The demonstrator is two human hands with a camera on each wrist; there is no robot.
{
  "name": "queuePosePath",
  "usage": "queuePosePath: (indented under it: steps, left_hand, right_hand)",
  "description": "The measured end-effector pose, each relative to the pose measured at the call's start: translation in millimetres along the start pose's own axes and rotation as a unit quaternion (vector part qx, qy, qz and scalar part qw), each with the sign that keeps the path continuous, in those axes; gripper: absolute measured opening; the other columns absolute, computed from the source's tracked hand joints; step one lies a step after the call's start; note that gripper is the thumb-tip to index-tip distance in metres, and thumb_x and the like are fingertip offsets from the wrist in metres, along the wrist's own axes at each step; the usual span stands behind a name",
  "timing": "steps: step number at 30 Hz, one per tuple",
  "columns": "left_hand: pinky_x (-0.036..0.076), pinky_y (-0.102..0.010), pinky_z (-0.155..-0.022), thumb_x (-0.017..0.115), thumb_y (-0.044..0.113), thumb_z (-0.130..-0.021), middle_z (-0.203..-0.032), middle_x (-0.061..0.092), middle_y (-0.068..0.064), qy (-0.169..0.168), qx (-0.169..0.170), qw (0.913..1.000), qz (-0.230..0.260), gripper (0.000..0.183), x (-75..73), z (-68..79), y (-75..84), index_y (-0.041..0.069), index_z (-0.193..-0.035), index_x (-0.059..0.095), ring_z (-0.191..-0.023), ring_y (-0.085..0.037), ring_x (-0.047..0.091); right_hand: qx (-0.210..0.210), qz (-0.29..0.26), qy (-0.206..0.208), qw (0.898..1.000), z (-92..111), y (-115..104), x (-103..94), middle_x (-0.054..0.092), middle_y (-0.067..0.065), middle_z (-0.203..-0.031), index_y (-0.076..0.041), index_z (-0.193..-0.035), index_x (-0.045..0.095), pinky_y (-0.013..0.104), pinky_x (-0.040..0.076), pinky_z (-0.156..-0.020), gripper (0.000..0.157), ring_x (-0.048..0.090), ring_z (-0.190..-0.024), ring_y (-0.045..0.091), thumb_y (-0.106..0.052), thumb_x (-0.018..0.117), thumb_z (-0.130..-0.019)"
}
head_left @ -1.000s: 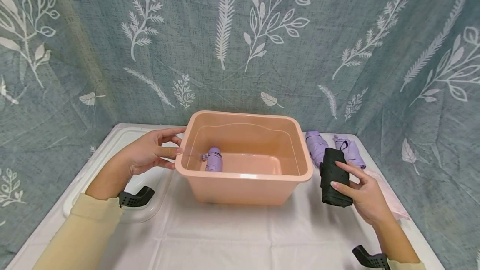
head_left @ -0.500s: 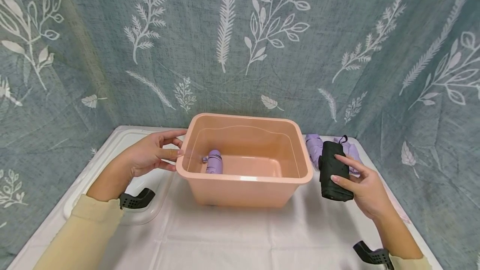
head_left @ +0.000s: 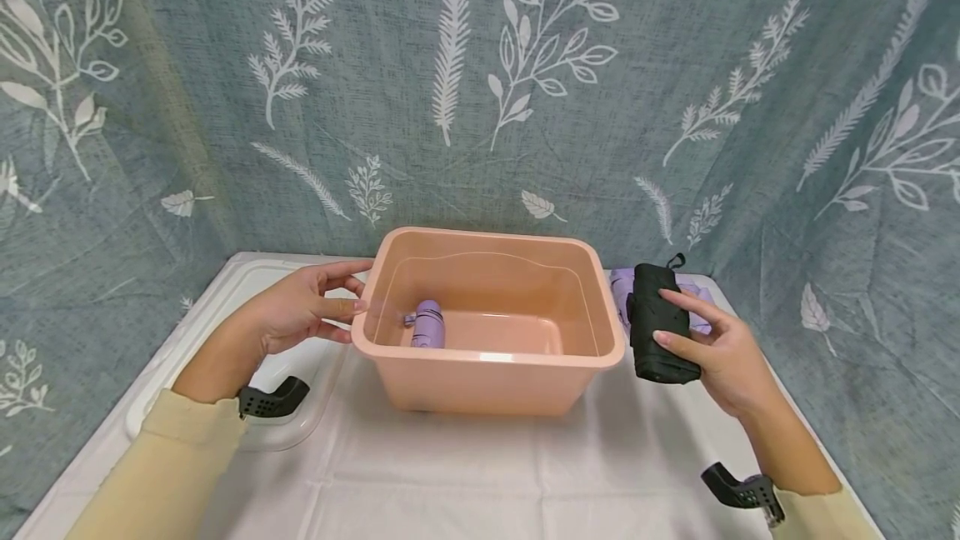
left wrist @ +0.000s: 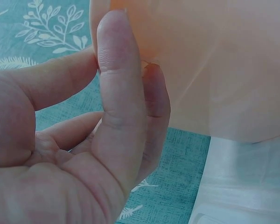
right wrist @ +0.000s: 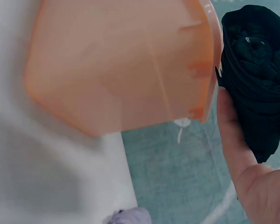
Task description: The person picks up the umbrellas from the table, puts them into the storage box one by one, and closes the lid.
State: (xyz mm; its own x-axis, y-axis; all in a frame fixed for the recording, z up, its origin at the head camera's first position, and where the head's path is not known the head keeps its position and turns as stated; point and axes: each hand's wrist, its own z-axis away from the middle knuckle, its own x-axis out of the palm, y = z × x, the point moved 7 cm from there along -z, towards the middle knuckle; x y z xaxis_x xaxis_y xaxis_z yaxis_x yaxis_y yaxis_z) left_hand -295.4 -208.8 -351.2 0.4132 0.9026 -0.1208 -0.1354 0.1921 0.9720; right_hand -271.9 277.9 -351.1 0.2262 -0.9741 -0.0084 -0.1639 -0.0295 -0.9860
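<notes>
In the head view, a peach plastic bin (head_left: 487, 386) stands on the white-covered table. My left hand (head_left: 303, 307) grips its left rim, and the left wrist view shows the thumb over the edge with a finger (left wrist: 154, 112) behind it. My right hand (head_left: 723, 348) holds a black folded umbrella (head_left: 660, 327) between thumb and fingers, to the right of the bin. The umbrella tilts, its wrist loop at the far end. In the right wrist view its gathered cloth end (right wrist: 256, 42) faces the camera, beside the bin's rim. Inside the bin, at left, lies a purple folded umbrella (head_left: 428, 325).
Behind the black umbrella, purple rolled bundles (head_left: 621, 286) lie at the back right, partly hidden. A whitish lid (head_left: 273, 432) lies flat at left, under my left forearm. A patterned blue-green curtain (head_left: 480, 182) rises along the table's back and sides.
My right hand has raised the black umbrella and moved it away from me and slightly left, covering more of the purple bundles. My left hand has stayed at the bin's rim.
</notes>
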Motion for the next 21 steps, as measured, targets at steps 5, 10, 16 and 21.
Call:
queuePosePath:
  steps: [5,10,16,21]
  left_hand:
    - [0.065,-0.035,-0.078,0.07,0.007,-0.097,-0.126,0.046,-0.013,0.001,0.0,1.0,-0.001,0.081,0.7,0.1,0.0,0.012,-0.164,0.024,-0.089,-0.016,0.071]
    - [0.065,-0.035,-0.077,0.069,0.007,-0.097,-0.126,0.046,-0.013,0.001,0.001,1.0,-0.003,0.081,0.6,-0.3,-0.6,0.012,-0.164,0.024,-0.088,-0.016,0.07]
    - [0.065,-0.036,-0.078,0.069,0.007,-0.097,-0.127,0.045,-0.014,0.003,0.0,1.0,-0.005,0.081,-0.1,-0.5,-0.9,0.012,-0.164,0.024,-0.089,-0.017,0.07]
    - [0.065,-0.036,-0.078,0.069,0.007,-0.097,-0.128,0.044,-0.015,0.004,-0.001,1.0,-0.008,0.081,0.7,-0.4,0.1,0.012,-0.164,0.023,-0.089,-0.017,0.07]
  right_hand:
    - [0.012,0.007,0.004,1.0,-7.0,-6.0,8.0,0.03,0.013,-0.158,-0.005,-0.152,0.049,0.036,0.064,-0.081,0.061,0.074,-0.107,0.014,0.005,0.067,-0.095]
    - [0.017,0.011,0.01,1.0,-11.8,-12.7,14.6,0.018,0.02,-0.163,-0.005,-0.152,0.049,0.033,0.064,-0.081,0.06,0.073,-0.107,0.013,0.003,0.069,-0.095]
    - [0.017,0.009,0.001,1.0,-17.7,-20.0,24.1,0.017,0.018,-0.164,-0.005,-0.151,0.049,0.034,0.064,-0.081,0.061,0.073,-0.107,0.013,0.004,0.069,-0.094]
    - [0.016,0.008,-0.002,1.0,-25.7,-23.6,32.2,0.008,0.017,-0.17,-0.004,-0.15,0.05,0.035,0.064,-0.08,0.062,0.074,-0.105,0.013,0.005,0.071,-0.092]
